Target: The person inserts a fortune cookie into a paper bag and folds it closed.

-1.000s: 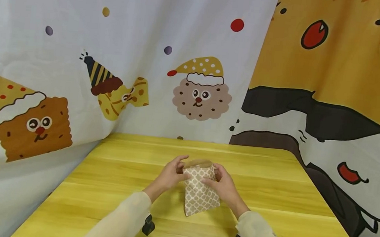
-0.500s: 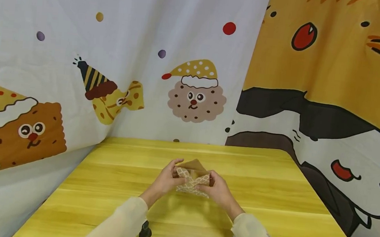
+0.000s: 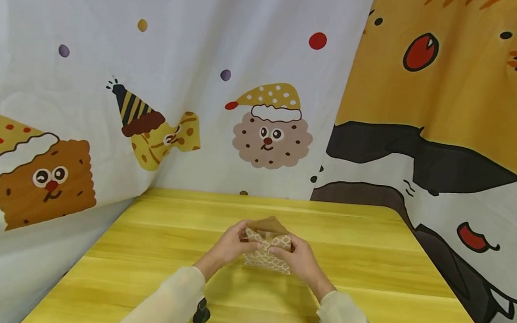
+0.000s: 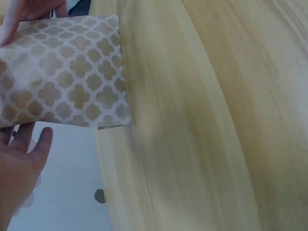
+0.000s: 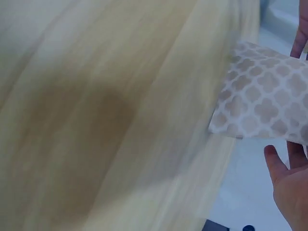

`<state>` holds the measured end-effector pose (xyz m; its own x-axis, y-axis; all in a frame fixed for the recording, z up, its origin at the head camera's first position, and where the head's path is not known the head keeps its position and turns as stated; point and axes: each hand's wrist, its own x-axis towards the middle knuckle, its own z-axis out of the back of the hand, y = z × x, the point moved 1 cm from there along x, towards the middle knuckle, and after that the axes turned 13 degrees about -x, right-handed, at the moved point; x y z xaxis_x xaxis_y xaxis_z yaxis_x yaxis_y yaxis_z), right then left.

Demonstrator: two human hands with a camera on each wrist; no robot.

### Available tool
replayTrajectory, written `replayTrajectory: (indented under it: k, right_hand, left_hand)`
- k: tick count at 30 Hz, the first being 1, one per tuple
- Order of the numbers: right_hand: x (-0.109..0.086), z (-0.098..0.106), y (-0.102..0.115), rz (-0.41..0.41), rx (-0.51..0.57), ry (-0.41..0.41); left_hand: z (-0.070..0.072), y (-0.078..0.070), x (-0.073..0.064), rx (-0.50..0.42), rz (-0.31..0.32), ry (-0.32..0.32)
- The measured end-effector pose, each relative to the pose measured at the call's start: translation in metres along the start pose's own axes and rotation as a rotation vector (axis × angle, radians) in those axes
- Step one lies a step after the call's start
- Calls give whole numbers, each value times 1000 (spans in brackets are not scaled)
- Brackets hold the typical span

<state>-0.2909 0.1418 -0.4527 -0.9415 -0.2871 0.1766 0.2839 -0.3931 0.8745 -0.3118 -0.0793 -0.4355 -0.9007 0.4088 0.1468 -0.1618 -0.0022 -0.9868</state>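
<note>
A brown paper bag [image 3: 266, 260] with a white lattice pattern is held above the table, its top gaping toward the far side. Plain brown paper [image 3: 268, 225] rises at the back of its mouth. My left hand [image 3: 229, 245] pinches the left side near the mouth, thumb on the front. On the opposite side my right hand [image 3: 302, 260] grips the bag the same way. The left wrist view shows the bag's patterned face [image 4: 77, 72] close up, with the left fingers [image 4: 41, 144] at its edge. What is inside the bag is hidden.
A yellow wood-grain table [image 3: 138, 274] spreads below the hands. Behind it hangs a white curtain [image 3: 197, 22] printed with cartoon biscuits, and an orange cartoon panel [image 3: 384, 90] hangs at the right. Small black devices [image 3: 201, 313] sit at both wrists.
The bag has tipped, so its front looks shorter and its mouth now shows. Both hands keep their hold at the sides, with the thumbs a little closer together.
</note>
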Motion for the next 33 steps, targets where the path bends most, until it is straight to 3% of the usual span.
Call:
replayTrajectory:
  k: [6,13,17,20,23,28,33]
  right_hand:
    - [4,2,4,16,-5,-40]
    - [7,4,5,-34,-93,-158]
    - [7,7,5,-44,-78,-212]
    - [8,9,7,-26,-17,-248]
    - [9,9,7,-27,29,-179]
    - [8,3,6,-68,15,32]
    - [4,1,5,-82,23,26]
  left_hand:
    - [0,-2,0,34,-20,-64]
    - [2,4,3,-23,-48,-88]
    - [3,5,4,-63,-8,-68]
    - [2,6,2,-68,72,-8]
    - [0,10,-3,-21,131,14]
    - [-3,13,-7,-15,111,8]
    - [-1,16,-6,-54,114,66]
